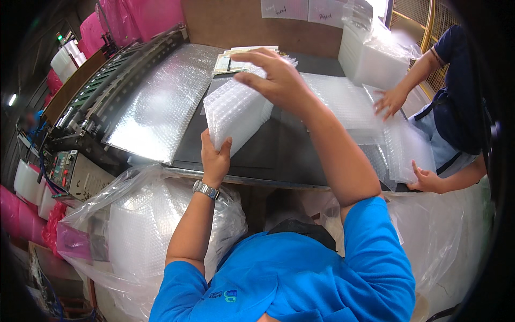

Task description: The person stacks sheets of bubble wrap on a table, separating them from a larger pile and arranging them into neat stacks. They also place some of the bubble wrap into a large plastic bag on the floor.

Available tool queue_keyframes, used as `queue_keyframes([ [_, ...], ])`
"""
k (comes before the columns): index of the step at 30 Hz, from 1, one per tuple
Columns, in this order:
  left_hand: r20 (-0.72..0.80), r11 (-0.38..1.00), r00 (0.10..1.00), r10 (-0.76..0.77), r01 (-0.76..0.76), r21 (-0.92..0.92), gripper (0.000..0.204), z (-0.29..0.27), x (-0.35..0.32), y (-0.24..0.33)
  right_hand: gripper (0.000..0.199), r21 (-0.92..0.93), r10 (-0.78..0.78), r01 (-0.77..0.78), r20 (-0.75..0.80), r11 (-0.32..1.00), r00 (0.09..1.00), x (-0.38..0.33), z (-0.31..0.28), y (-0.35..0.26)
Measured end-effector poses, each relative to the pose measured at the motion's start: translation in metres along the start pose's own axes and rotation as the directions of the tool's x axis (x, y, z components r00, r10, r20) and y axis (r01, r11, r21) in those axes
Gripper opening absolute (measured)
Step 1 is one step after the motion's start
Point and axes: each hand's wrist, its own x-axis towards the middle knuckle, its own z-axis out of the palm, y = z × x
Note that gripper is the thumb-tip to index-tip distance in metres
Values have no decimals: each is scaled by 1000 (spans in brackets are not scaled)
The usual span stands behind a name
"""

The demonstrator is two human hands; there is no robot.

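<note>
My left hand [215, 154], with a metal watch on its wrist, grips the near lower corner of a stack of clear bubble wrap sheets [236, 119]. The stack stands tilted on edge over the dark tabletop [271, 155], its layers fanned slightly. Above the stack's far end is my right hand [274, 80], thumb and fingers apart and curved. It holds nothing I can see; whether its palm touches the sheets is hidden. Left of the stack, a wide sheet of bubble wrap [161, 102] comes from a roller machine [107, 88] and lies flat on the table.
At the right a co-worker's hands [392, 102] handle more bubble wrap [405, 147]. A white stack [367, 56] stands at the back right. Papers [222, 63] lie near the brown back board [257, 27]. Below the table edge hang large clear plastic bags [145, 231]; a control box [78, 174] sits left.
</note>
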Motion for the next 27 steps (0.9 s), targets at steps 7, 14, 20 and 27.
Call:
queue_keyframes([
  [7,-13,999,999,49,-49,5,42,-3,0,-4,19,197,92,-129,185,972,978,26,38,15],
  [14,-29,1000,999,24,-24,5,39,-11,3,2,25,655,453,-311,-53,689,890,21,7,24],
  [20,-27,999,999,24,-25,-27,39,-7,5,0,29,395,199,-131,-138,909,970,25,9,28],
  [27,-40,999,999,19,-17,49,39,-7,1,-1,20,-14,-30,36,305,999,952,29,34,21],
])
